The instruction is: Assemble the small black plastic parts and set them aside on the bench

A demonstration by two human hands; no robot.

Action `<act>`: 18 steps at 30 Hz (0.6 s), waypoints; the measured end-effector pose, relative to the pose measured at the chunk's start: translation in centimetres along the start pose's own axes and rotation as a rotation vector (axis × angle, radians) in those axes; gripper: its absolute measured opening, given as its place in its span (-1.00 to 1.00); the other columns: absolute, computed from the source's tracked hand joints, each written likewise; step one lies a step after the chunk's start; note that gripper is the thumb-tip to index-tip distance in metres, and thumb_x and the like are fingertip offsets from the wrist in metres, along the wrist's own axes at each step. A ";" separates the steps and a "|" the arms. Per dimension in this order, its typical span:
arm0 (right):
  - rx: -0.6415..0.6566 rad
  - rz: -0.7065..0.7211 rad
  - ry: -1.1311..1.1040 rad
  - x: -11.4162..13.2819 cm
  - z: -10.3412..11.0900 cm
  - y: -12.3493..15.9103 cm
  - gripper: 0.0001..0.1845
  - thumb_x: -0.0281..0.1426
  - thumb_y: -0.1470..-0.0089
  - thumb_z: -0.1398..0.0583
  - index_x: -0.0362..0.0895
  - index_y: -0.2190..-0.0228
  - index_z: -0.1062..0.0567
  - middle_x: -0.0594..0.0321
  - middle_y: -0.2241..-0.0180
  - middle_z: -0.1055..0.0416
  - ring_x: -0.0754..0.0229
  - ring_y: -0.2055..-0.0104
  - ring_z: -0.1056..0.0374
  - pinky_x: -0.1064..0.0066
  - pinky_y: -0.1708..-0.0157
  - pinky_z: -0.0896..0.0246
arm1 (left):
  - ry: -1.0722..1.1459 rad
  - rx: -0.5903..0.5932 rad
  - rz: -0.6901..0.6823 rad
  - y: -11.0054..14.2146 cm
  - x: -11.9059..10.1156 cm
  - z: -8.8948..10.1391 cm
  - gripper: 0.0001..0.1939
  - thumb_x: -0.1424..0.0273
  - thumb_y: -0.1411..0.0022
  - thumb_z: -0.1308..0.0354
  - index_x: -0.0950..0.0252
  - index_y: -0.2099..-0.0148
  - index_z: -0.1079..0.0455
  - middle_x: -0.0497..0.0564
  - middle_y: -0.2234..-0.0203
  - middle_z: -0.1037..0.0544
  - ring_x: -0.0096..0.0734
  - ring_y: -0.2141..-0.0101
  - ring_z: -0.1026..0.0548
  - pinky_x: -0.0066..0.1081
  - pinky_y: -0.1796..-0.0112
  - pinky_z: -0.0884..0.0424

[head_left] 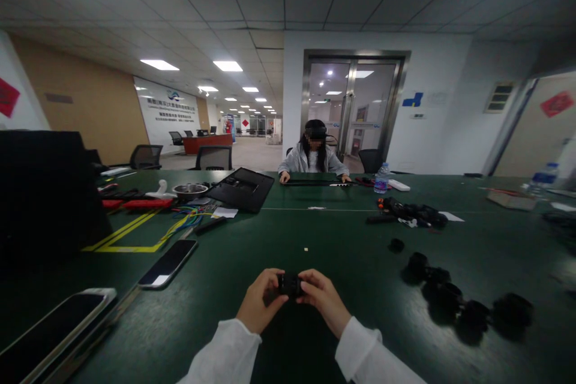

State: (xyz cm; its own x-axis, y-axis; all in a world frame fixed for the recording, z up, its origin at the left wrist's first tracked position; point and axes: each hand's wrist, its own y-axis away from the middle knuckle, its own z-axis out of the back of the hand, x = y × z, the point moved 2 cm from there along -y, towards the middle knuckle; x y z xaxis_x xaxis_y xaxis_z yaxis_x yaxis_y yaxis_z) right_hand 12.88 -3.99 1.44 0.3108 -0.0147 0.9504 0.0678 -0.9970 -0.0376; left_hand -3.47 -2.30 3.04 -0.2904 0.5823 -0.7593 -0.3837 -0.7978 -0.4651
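A small black cylindrical part [289,285] is held level between my two hands, just over the green table [216,312]. My left hand [261,301] pinches its left end between thumb and fingers. On the other end, my right hand [324,301] grips it the same way. Its exact kind is too dark to make out. Several similar black round parts [443,295] lie in a slanting row to the right, with a smaller black piece [396,245] beyond them.
Left of my hands lie a phone [168,264] and a larger pale-edged device [58,330]. A black laptop-like shell [243,189], a metal bowl [189,189] and coloured wires [180,223] are farther back. Across the table sits a person [314,153]; a water bottle [381,179] stands nearby.
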 end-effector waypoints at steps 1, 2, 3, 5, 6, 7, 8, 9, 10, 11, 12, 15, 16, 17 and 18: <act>0.017 0.000 0.012 0.0 0.0 0.1 -0.72 -0.30 0.25 -0.24 -0.17 0.43 -0.37 0.29 0.42 -0.31 0.27 0.43 -0.30 0.38 0.44 -0.24 | 0.005 -0.013 0.028 0.0 0.1 0.0 -0.80 0.33 0.01 -0.09 0.28 0.38 -0.13 0.05 0.33 -0.40 -0.43 0.45 -0.40 -0.49 0.51 -0.31; 0.041 -0.001 0.023 -0.1 -0.1 0.2 -0.72 -0.30 0.24 -0.23 -0.17 0.42 -0.37 0.27 0.40 -0.32 0.25 0.40 -0.30 0.36 0.41 -0.24 | 0.012 -0.023 0.059 0.0 0.3 0.0 -0.79 0.31 0.00 -0.08 0.28 0.36 -0.13 -0.01 0.42 -0.40 -0.47 0.52 -0.39 -0.50 0.53 -0.30; 0.066 -0.004 0.033 -0.1 -0.2 0.3 -0.73 -0.30 0.22 -0.23 -0.16 0.41 -0.37 0.26 0.39 -0.32 0.23 0.37 -0.30 0.34 0.39 -0.24 | 0.019 -0.030 0.093 0.0 0.4 0.1 -0.79 0.28 -0.02 -0.05 0.28 0.34 -0.12 -0.07 0.51 -0.38 -0.51 0.59 -0.37 -0.52 0.57 -0.28; 0.102 -0.007 0.049 -0.2 -0.5 0.4 -0.74 -0.31 0.21 -0.22 -0.15 0.40 -0.38 0.24 0.36 -0.33 0.20 0.33 -0.30 0.31 0.35 -0.24 | 0.020 -0.023 0.158 0.1 0.7 0.2 -0.81 0.25 -0.10 0.05 0.27 0.33 -0.13 -0.15 0.65 -0.31 -0.55 0.70 -0.32 -0.55 0.64 -0.23; 0.108 -0.009 0.053 -0.2 -0.5 0.5 -0.74 -0.31 0.22 -0.22 -0.15 0.40 -0.38 0.24 0.36 -0.33 0.20 0.33 -0.30 0.31 0.34 -0.24 | 0.012 -0.004 0.175 0.1 0.8 0.3 -0.81 0.25 -0.13 0.11 0.27 0.31 -0.15 -0.18 0.69 -0.28 -0.56 0.72 -0.30 -0.56 0.65 -0.21; 0.101 -0.012 0.053 -0.1 -0.6 0.5 -0.74 -0.32 0.23 -0.23 -0.16 0.41 -0.38 0.24 0.37 -0.32 0.20 0.33 -0.30 0.31 0.35 -0.24 | -0.003 0.022 0.175 0.2 0.9 0.3 -0.80 0.25 -0.15 0.15 0.27 0.29 -0.17 -0.18 0.71 -0.26 -0.57 0.73 -0.29 -0.57 0.66 -0.20; 0.083 -0.016 0.046 -0.1 -0.6 0.4 -0.74 -0.32 0.24 -0.24 -0.16 0.42 -0.38 0.25 0.38 -0.32 0.21 0.34 -0.30 0.32 0.36 -0.24 | -0.020 0.045 0.155 0.2 0.9 0.2 -0.78 0.26 -0.16 0.15 0.27 0.26 -0.19 -0.18 0.71 -0.27 -0.57 0.72 -0.31 -0.57 0.64 -0.21; 0.059 -0.019 0.034 0.0 -0.5 0.4 -0.74 -0.32 0.25 -0.24 -0.16 0.42 -0.38 0.26 0.39 -0.32 0.22 0.36 -0.30 0.33 0.38 -0.23 | -0.034 0.065 0.120 0.2 1.0 0.2 -0.77 0.27 -0.14 0.12 0.27 0.21 -0.20 -0.15 0.67 -0.31 -0.56 0.68 -0.33 -0.56 0.61 -0.23; 0.031 -0.020 0.016 0.0 -0.4 0.3 -0.74 -0.33 0.25 -0.24 -0.16 0.43 -0.38 0.27 0.40 -0.31 0.23 0.38 -0.31 0.34 0.39 -0.23 | -0.039 0.088 0.079 0.3 1.0 0.0 -0.73 0.28 -0.11 0.06 0.26 0.14 -0.19 -0.12 0.61 -0.35 -0.54 0.63 -0.35 -0.55 0.57 -0.25; 0.004 -0.020 -0.002 0.1 -0.2 0.2 -0.74 -0.32 0.25 -0.24 -0.16 0.44 -0.37 0.29 0.41 -0.31 0.25 0.41 -0.31 0.36 0.40 -0.23 | -0.040 0.104 0.045 0.3 1.1 -0.1 -0.65 0.30 -0.07 0.00 0.26 0.07 -0.15 -0.08 0.54 -0.39 -0.52 0.59 -0.37 -0.54 0.54 -0.27; -0.015 -0.019 -0.016 0.2 -0.1 0.1 -0.75 -0.32 0.24 -0.23 -0.16 0.44 -0.37 0.30 0.42 -0.31 0.28 0.44 -0.31 0.37 0.42 -0.22 | -0.040 0.114 0.022 0.3 1.1 -0.3 -0.57 0.34 -0.03 -0.04 0.26 0.02 -0.11 -0.05 0.48 -0.40 -0.51 0.55 -0.38 -0.53 0.52 -0.29; -0.023 -0.029 -0.029 0.1 0.2 0.0 -0.77 -0.30 0.19 -0.20 -0.16 0.43 -0.36 0.31 0.46 -0.31 0.32 0.52 -0.30 0.41 0.48 -0.19 | -0.047 0.123 0.028 0.4 1.3 -0.5 -0.54 0.40 -0.03 -0.04 0.26 -0.02 -0.08 -0.04 0.45 -0.41 -0.50 0.54 -0.37 -0.50 0.49 -0.30; -0.015 -0.036 -0.027 0.1 0.2 0.1 -0.77 -0.29 0.18 -0.19 -0.16 0.43 -0.35 0.31 0.48 -0.31 0.32 0.53 -0.29 0.42 0.50 -0.19 | -0.064 0.117 0.034 0.4 1.3 -0.5 -0.59 0.39 -0.04 -0.04 0.26 0.02 -0.12 -0.05 0.47 -0.40 -0.50 0.54 -0.37 -0.50 0.49 -0.30; -0.004 -0.043 -0.024 0.0 0.2 0.1 -0.76 -0.29 0.17 -0.19 -0.17 0.43 -0.35 0.31 0.49 -0.31 0.32 0.54 -0.29 0.42 0.51 -0.18 | -0.090 0.102 0.032 0.3 1.2 -0.3 -0.64 0.36 -0.03 -0.05 0.27 0.07 -0.16 -0.05 0.48 -0.39 -0.49 0.54 -0.36 -0.49 0.49 -0.30; 0.012 -0.051 -0.022 0.0 0.1 0.2 -0.76 -0.28 0.16 -0.18 -0.17 0.43 -0.35 0.30 0.49 -0.32 0.31 0.53 -0.29 0.42 0.52 -0.18 | -0.119 0.082 0.017 0.3 1.1 -0.2 -0.69 0.32 -0.02 -0.07 0.28 0.14 -0.21 -0.04 0.49 -0.38 -0.47 0.52 -0.36 -0.49 0.48 -0.29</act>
State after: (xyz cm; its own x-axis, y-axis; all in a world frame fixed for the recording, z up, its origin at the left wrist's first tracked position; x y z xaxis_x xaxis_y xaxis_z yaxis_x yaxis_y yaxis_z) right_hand 12.95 -4.15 1.40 0.3275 0.0376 0.9441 0.0954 -0.9954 0.0065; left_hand -3.72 -1.92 2.04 -0.3980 0.5868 -0.7051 -0.4469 -0.7953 -0.4096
